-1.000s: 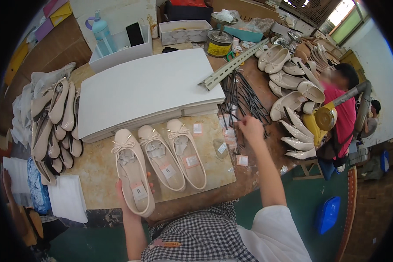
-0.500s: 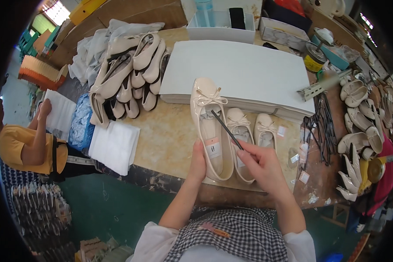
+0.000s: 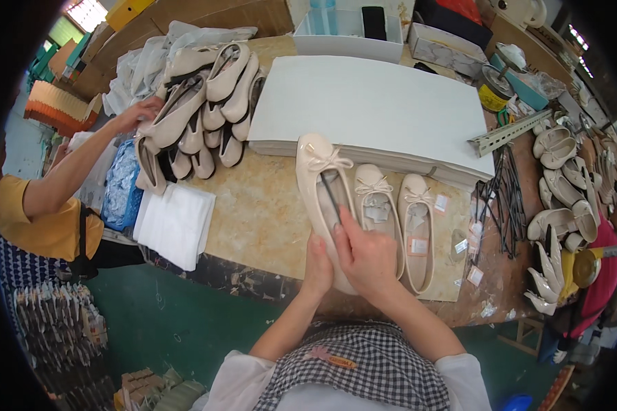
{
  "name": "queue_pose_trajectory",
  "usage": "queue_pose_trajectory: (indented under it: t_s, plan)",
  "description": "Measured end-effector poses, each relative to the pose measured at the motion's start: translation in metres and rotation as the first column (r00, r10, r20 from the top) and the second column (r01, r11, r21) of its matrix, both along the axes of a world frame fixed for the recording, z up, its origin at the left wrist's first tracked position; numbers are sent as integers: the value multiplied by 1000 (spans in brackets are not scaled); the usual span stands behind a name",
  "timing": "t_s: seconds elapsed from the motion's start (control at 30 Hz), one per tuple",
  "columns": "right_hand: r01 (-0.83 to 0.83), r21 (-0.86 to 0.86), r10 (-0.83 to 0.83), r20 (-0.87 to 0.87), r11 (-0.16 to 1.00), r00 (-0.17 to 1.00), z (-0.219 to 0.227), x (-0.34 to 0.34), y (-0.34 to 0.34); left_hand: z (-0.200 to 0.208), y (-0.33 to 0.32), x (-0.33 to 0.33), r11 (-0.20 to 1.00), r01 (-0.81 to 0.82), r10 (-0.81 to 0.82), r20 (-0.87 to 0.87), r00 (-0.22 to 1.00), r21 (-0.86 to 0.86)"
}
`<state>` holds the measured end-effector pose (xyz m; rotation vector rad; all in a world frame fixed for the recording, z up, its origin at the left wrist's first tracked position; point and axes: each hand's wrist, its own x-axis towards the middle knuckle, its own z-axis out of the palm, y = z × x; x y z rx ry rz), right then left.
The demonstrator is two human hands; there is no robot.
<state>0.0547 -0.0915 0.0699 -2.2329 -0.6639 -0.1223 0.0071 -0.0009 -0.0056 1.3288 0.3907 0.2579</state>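
"Beige ballet flats with bows: how many do you count in front of the person?"

"I count three. One ballet flat (image 3: pixel 315 198) is in the hands; two others, the middle flat (image 3: pixel 383 235) and the right-hand flat (image 3: pixel 417 229), lie side by side on the table (image 3: pixel 253 205), toes pointing away."

"And how are the fingers?"

"The left hand (image 3: pixel 317 267) grips the first flat by its side, near the heel; most of its fingers are hidden. The right hand (image 3: pixel 370 257) has its fingers closed on one black stick (image 3: pixel 330 190), which reaches inside the shoe, toward the toe."

"Are there more sticks?"

"Yes, one heap of black sticks (image 3: pixel 506 205) at the right. They overlap, so I cannot give the exact number. Beyond the flats lies one stack of white sheets (image 3: pixel 370 103)."

"And on the left?"

"One pile of beige shoes (image 3: pixel 178 116), too mixed for sure counting. One co-worker's hand (image 3: pixel 140 113) is at its edge; whether those fingers are closed, I cannot tell."
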Motion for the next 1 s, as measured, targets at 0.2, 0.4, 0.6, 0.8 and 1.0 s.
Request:
queue_pose_trajectory:
  t_s: [0.2, 0.4, 0.6, 0.8, 1.0]
  plan:
    - [-79, 271, 167, -321, 959, 932, -22, 35, -82, -16, 61, -27, 951, 99, -176, -250, 952, -295]
    - [699, -525, -717, 218, 486, 662, -78, 167, -268, 45, 41, 18, 696, 295, 23, -430, 902, 655]
    - [542, -549, -701, -117, 636, 704, -70, 161, -306, -9, 0, 18, 896, 237, -161, -225, 961, 374]
    - [681, -115, -690, -80, 723, 719, -20, 85, -245, 2, -2, 6, 511, 363, -476, 95, 874, -779]
    - [165, 207, -39, -507, 964, 861, 17, 10, -109, 13, 11, 14, 874, 186, -260, -108, 960, -449]
